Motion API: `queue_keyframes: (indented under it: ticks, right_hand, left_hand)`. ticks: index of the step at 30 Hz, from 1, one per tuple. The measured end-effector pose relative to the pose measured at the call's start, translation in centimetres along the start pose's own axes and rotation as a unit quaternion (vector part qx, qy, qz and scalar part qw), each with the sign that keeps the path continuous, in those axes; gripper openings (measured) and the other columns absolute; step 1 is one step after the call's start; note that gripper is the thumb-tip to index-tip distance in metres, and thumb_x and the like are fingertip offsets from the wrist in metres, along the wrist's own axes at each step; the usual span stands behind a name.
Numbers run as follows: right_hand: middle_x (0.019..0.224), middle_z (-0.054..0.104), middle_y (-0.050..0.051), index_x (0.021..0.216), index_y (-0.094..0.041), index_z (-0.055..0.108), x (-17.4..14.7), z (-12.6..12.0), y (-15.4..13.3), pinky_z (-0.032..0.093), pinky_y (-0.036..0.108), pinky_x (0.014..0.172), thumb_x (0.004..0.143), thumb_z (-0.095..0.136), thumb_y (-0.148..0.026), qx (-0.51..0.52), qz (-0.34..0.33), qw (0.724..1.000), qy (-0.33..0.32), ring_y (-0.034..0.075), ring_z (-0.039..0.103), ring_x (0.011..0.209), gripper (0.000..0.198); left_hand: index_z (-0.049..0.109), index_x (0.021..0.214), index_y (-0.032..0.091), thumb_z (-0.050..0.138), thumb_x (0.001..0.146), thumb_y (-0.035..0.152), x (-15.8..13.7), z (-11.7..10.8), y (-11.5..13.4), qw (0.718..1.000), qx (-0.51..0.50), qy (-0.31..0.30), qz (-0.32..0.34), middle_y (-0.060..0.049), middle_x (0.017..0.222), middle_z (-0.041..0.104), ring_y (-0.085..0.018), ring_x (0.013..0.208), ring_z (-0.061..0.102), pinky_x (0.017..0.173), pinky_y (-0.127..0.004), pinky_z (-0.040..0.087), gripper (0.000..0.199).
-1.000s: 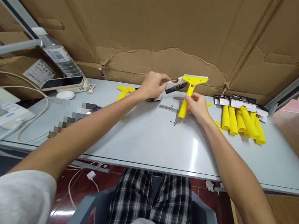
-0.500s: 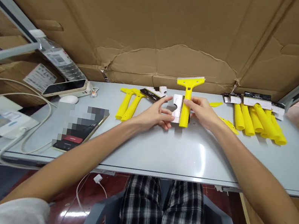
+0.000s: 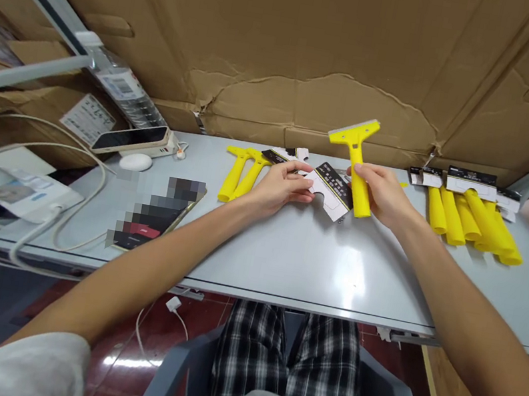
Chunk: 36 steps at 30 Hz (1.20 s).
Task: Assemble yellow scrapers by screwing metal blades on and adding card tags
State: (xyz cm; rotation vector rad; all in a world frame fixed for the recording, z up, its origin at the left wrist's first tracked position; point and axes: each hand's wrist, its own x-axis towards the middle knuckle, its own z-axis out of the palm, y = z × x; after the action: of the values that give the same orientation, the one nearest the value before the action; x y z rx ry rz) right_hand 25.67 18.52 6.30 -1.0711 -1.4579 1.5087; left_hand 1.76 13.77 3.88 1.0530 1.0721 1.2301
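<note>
My right hand (image 3: 381,192) grips a yellow scraper (image 3: 359,180) by its handle, the wide head tilted up and to the left. Between the fingers of my left hand (image 3: 282,189) is a black-and-white cardboard packaging card (image 3: 330,193) with a curved cut-out. The card sits just left of the scraper's handle; whether they touch I cannot tell. Two more yellow scrapers (image 3: 246,178) lie on the table left of my left hand. Behind that hand lie other black-and-white cards (image 3: 286,154), partly covered.
Several yellow scrapers with cards (image 3: 464,214) lie at the right rear. On the left are a phone (image 3: 160,218), another phone-like device (image 3: 131,139), a white mouse-shaped object (image 3: 135,161), a plastic bottle (image 3: 127,94) and loose cables (image 3: 82,222). Cardboard (image 3: 320,45) walls the back.
The scraper has moved right, away from the card, and now tilts. The card has turned so its black printed side shows, and my left fingers have closed on it.
</note>
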Motion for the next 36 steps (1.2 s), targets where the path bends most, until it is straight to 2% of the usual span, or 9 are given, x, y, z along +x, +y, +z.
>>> queue_keyframes:
  ticks: [3,9,12,16,19,22,27,32,36]
  right_hand:
    - [0.105,0.065,0.007,0.102,-0.013,0.067,0.7,-0.6,0.4,0.042,0.017,0.062,0.074,0.084,-0.060,0.022,0.007,1.000,0.018,0.006,0.056,0.080,0.058]
    - [0.117,0.069,0.009,0.112,-0.015,0.072,1.0,-0.4,1.4,0.049,0.020,0.066,0.068,0.088,-0.069,0.027,0.025,0.999,-0.015,0.010,0.062,0.089,0.072]
    - [0.112,0.069,0.008,0.110,-0.014,0.071,1.0,-0.2,1.6,0.051,0.021,0.070,0.063,0.090,-0.071,0.029,0.022,0.999,-0.004,0.010,0.062,0.089,0.076]
    - [0.107,0.068,0.007,0.107,-0.013,0.069,0.6,0.1,1.4,0.052,0.022,0.071,0.061,0.091,-0.071,0.024,0.017,1.000,-0.011,0.008,0.060,0.087,0.078]
    - [0.106,0.068,0.008,0.108,-0.013,0.068,0.3,0.4,1.2,0.049,0.020,0.068,0.064,0.088,-0.074,0.002,0.018,0.999,-0.026,0.009,0.061,0.088,0.078]
    - [0.111,0.068,0.008,0.110,-0.015,0.064,0.4,0.2,0.9,0.051,0.020,0.072,0.067,0.083,-0.077,0.009,-0.002,1.000,0.001,0.010,0.064,0.093,0.078]
    - [0.119,0.065,0.008,0.115,-0.019,0.053,0.8,-0.5,0.4,0.057,0.022,0.079,0.069,0.078,-0.083,0.044,-0.032,0.996,0.070,0.012,0.067,0.102,0.083]
    - [0.122,0.063,0.010,0.114,-0.018,0.052,0.7,-0.3,0.2,0.056,0.022,0.076,0.063,0.082,-0.081,0.079,-0.029,0.993,0.085,0.013,0.067,0.102,0.087]
    - [0.122,0.063,0.009,0.116,-0.020,0.052,0.6,-0.5,0.1,0.057,0.023,0.079,0.067,0.077,-0.084,0.053,-0.045,0.993,0.096,0.015,0.067,0.107,0.084]
  left_hand:
    - [0.062,0.113,0.018,0.080,0.086,0.010,0.1,0.0,0.0,1.000,-0.010,0.022,0.000,-0.004,0.084,0.077,-0.017,0.073,0.079,0.076,-0.032,0.066,0.033]
    - [0.061,0.096,0.015,0.078,0.088,0.008,0.1,0.3,0.2,0.999,-0.029,0.033,-0.028,-0.007,0.082,0.077,-0.018,0.073,0.079,0.080,-0.032,0.066,0.020]
    - [0.064,0.092,0.014,0.080,0.089,0.015,0.0,0.2,0.3,0.999,-0.011,-0.004,-0.040,-0.010,0.084,0.078,-0.019,0.077,0.079,0.082,-0.035,0.066,0.016]
    - [0.076,0.102,0.013,0.085,0.087,0.025,-0.5,0.2,0.3,0.993,0.044,-0.103,-0.031,-0.014,0.106,0.080,-0.021,0.085,0.079,0.080,-0.037,0.067,0.021]
    - [0.078,0.101,0.014,0.087,0.084,0.026,-0.6,0.1,0.0,0.988,0.067,-0.138,-0.022,-0.015,0.102,0.081,-0.022,0.086,0.078,0.080,-0.039,0.066,0.023]
    - [0.078,0.096,0.012,0.087,0.085,0.028,-0.3,-0.2,-0.4,0.988,0.072,-0.133,-0.010,-0.014,0.093,0.082,-0.020,0.082,0.078,0.084,-0.039,0.066,0.021]
    - [0.081,0.098,0.011,0.089,0.083,0.028,0.0,-0.5,-0.8,0.987,0.061,-0.145,-0.022,-0.015,0.096,0.082,-0.020,0.085,0.078,0.088,-0.039,0.065,0.024]
    - [0.083,0.099,0.011,0.090,0.079,0.023,-0.1,-0.3,-0.7,0.989,0.039,-0.140,-0.022,-0.015,0.102,0.083,-0.020,0.089,0.078,0.083,-0.036,0.064,0.025]
    - [0.083,0.102,0.011,0.090,0.079,0.023,-0.2,-0.3,-0.5,0.989,0.057,-0.133,-0.007,-0.016,0.110,0.082,-0.021,0.096,0.077,0.082,-0.035,0.063,0.027]
